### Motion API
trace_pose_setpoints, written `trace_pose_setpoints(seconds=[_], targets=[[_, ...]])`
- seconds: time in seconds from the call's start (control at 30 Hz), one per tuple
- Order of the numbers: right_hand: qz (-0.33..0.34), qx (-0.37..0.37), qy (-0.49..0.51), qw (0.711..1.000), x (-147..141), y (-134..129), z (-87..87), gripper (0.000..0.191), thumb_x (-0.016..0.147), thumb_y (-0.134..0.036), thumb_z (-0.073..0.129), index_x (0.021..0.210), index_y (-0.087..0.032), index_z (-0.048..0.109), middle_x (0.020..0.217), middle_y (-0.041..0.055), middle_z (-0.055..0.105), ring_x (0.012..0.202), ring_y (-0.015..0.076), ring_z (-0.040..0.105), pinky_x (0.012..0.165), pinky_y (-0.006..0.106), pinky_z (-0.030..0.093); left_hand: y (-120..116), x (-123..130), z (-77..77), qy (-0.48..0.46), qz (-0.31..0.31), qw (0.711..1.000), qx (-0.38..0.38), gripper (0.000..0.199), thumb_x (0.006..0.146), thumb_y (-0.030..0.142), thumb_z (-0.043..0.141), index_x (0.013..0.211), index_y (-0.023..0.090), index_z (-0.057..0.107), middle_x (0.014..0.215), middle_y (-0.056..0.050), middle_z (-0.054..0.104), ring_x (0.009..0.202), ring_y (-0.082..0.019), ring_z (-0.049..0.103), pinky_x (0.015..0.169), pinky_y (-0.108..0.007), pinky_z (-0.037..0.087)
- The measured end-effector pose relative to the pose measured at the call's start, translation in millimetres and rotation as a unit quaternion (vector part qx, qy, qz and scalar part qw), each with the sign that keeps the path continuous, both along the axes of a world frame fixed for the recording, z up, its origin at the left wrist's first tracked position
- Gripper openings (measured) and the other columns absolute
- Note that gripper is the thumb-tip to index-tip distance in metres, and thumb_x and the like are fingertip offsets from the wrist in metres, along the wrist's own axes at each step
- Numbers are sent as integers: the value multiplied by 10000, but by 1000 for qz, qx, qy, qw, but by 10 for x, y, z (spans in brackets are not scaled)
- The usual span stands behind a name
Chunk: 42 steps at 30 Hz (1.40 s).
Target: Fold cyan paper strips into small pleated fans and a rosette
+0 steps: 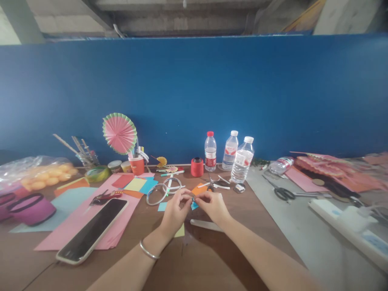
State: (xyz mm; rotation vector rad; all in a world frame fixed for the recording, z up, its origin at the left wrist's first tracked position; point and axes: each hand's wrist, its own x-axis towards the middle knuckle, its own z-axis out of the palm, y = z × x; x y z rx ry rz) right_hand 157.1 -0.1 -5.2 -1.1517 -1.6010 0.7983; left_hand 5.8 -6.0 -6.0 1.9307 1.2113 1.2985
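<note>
Over the middle of the brown table, my left hand (178, 204) and my right hand (214, 207) meet with their fingertips pinched together. A tiny item sits between them, too small and covered to name. Just below the fingertips shows a bit of blue paper (194, 205); whether it is held or lies on the table I cannot tell. Orange paper (199, 188) lies behind the fingers. Under my right wrist is a long whitish strip (206, 225), and a yellow paper square (180, 231) is partly hidden by my left hand. Clear tape rings (156, 195) lie left of my left hand.
Several water bottles (210, 155) and a red thread spool (197, 167) stand behind my hands. Scissors (211, 184) lie near white strips. Left are a phone (93, 230), pink paper (121, 228) and a paper fan (120, 133). A power strip (348, 230) lies right.
</note>
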Motion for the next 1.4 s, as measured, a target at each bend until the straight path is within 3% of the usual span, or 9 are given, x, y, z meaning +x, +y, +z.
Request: trace_pose_setpoints(seconds=[0.2, 0.43, 0.67, 0.83, 0.93, 1.07, 1.17, 1.3, 1.4], targets=[[-25, 66, -83, 994, 9, -18, -9, 114, 694, -182, 549, 719, -179, 661, 713, 26, 673, 664, 147, 595, 626, 233, 438, -14, 2, -13, 15, 1, 1000, -4, 163, 770, 238, 501, 930, 208, 492, 791, -7, 646, 747, -152, 620, 641, -251, 482], [-58, 81, -99, 990, -27, -26, -32, 81, 672, -176, 523, 665, -166, 603, 629, 2, 604, 577, 119, 528, 573, 212, 399, -27, 41, -2, -7, -2, 1000, -11, 175, 751, 212, 520, 924, 207, 495, 759, 8, 634, 713, -136, 613, 659, -246, 464], [-113, 15, 77, 991, -2, 36, -57, 84, 689, -222, 479, 637, -171, 522, 550, -40, 504, 509, 102, 453, 508, 202, 357, 107, -20, -58, -181, 55, 980, -62, 244, 710, 238, 582, 924, 181, 480, 646, 27, 610, 607, -119, 581, 608, -233, 445], [-253, -3, 294, 922, 156, 245, -168, 61, 689, -228, 432, 639, -195, 444, 518, -66, 426, 461, 91, 404, 443, 192, 325, 262, -106, -118, -376, 112, 917, -71, 262, 665, 238, 634, 877, 175, 493, 669, 17, 619, 649, -123, 604, 635, -241, 457], [-278, -6, 302, 912, 315, 344, -169, 137, 732, -291, 400, 634, -202, 438, 476, -74, 388, 400, 92, 353, 396, 205, 288, 294, -123, -120, -438, 112, 889, -72, 262, 639, 217, 661, 842, 172, 502, 666, 22, 617, 633, -110, 607, 627, -226, 458], [-234, 33, 165, 958, 357, 319, -106, 128, 673, -311, 540, 669, -183, 548, 579, -25, 536, 504, 122, 471, 499, 235, 368, 259, -86, -102, -466, 66, 875, -111, 265, 628, 206, 680, 824, 174, 504, 644, 36, 617, 627, -100, 612, 649, -220, 462], [-134, 35, 89, 986, 188, 202, -83, 223, 611, -233, 606, 830, -188, 605, 699, -7, 606, 591, 139, 536, 598, 264, 422, 213, -31, -93, -466, 38, 871, -152, 254, 629, 203, 684, 810, 164, 510, 626, 39, 613, 615, -89, 610, 639, -203, 462], [-23, -62, 204, 977, -88, 40, -75, 258, 638, -310, 626, 852, -165, 620, 714, 18, 637, 624, 154, 581, 564, 262, 461, 154, 32, -89, -467, -14, 865, -183, 243, 629, 190, 687, 789, 152, 508, 615, 35, 613, 592, -80, 602, 616, -186, 462], [-36, -91, 303, 948, -173, -14, -56, 263, 627, -355, 646, 790, -150, 618, 642, 5, 617, 557, 135, 569, 533, 255, 466, 116, 53, -86, -447, -40, 873, -190, 230, 643, 182, 679, 786, 152, 502, 600, 30, 618, 566, -81, 597, 593, -184, 464]])
